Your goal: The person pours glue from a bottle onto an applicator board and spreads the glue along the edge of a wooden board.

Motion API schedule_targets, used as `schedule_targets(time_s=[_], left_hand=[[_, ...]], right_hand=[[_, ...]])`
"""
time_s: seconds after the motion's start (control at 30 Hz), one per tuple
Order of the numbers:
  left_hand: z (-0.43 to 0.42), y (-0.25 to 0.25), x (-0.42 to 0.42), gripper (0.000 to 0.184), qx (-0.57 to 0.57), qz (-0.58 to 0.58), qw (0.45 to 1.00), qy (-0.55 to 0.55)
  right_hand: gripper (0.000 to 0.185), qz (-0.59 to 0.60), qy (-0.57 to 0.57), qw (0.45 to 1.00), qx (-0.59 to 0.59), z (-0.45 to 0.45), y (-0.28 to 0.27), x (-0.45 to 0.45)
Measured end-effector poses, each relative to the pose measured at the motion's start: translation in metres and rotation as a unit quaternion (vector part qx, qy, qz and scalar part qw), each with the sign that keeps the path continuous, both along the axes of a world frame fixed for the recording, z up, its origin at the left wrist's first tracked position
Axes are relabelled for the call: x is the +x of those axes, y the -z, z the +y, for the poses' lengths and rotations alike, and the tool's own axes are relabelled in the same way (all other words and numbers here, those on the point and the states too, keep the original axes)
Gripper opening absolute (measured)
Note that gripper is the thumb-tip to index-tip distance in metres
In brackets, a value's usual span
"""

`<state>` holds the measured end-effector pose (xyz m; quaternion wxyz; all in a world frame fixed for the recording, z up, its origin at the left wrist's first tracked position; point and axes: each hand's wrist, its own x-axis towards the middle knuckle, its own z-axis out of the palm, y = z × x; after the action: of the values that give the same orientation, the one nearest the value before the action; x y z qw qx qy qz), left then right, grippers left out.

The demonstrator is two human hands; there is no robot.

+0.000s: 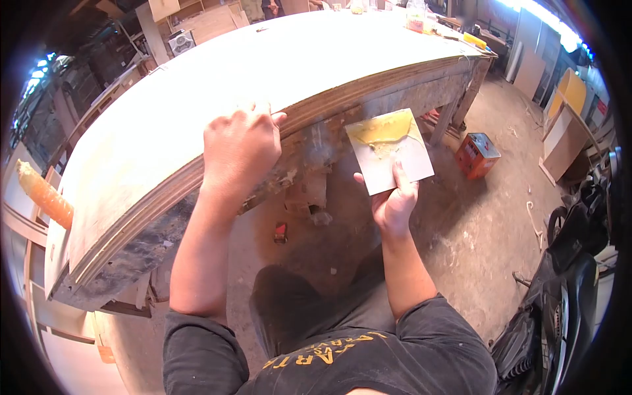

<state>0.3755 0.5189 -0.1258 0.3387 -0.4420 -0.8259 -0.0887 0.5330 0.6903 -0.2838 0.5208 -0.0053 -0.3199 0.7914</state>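
Note:
My right hand (395, 197) holds a pale square board (390, 153) from below, thumb on its face. A yellow, wet-looking smear (388, 128) covers the board's upper part, with small lumps beneath it. My left hand (242, 146) is closed at the near edge of the large pale tabletop (263, 66), fingers curled and thumb pointing right. Something thin may show between its thumb and fingers, too small to name. The tabletop's layered edge (329, 95) runs between my two hands.
A jar (416, 14) and a yellow-handled tool (474, 41) lie at the far right of the tabletop. An orange roll (45, 196) sticks out at its left end. A red can (477, 156) stands on the floor; a motorbike (566, 309) is at the right.

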Motion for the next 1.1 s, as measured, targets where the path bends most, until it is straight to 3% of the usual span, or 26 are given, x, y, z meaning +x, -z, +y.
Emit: schedule_targets(time_s=[0.27,0.63,0.73,0.8,0.9,0.97,1.1], left_hand=[[-0.002,0.012,0.003,0.026,0.021,0.010,1.000,0.002],[-0.005,0.016,0.002,0.036,0.038,0.006,0.999,0.019],[-0.020,-0.001,0.007,0.043,-0.016,-0.062,0.998,0.019],[-0.038,-0.021,0.017,0.055,-0.062,-0.133,0.989,0.020],[-0.066,-0.019,0.009,0.062,-0.050,0.090,0.995,-0.009],[-0.075,-0.014,0.006,0.065,-0.056,0.144,0.988,-0.022],[-0.068,0.008,-0.007,0.067,-0.080,0.092,0.990,-0.066]], right_hand=[[0.041,-0.017,0.015,1.000,0.003,-0.012,-0.016,0.000],[0.044,0.042,-0.001,0.997,0.070,-0.031,-0.037,0.004],[0.046,0.014,0.090,0.989,0.113,-0.052,-0.049,-0.002],[0.047,-0.107,0.206,0.939,0.255,-0.047,-0.033,-0.009],[0.058,-0.161,0.463,0.732,0.473,-0.034,-0.036,-0.033],[0.062,-0.121,0.461,0.707,0.523,-0.027,-0.028,-0.054],[0.070,-0.115,0.454,0.686,0.557,-0.017,0.001,-0.104]])
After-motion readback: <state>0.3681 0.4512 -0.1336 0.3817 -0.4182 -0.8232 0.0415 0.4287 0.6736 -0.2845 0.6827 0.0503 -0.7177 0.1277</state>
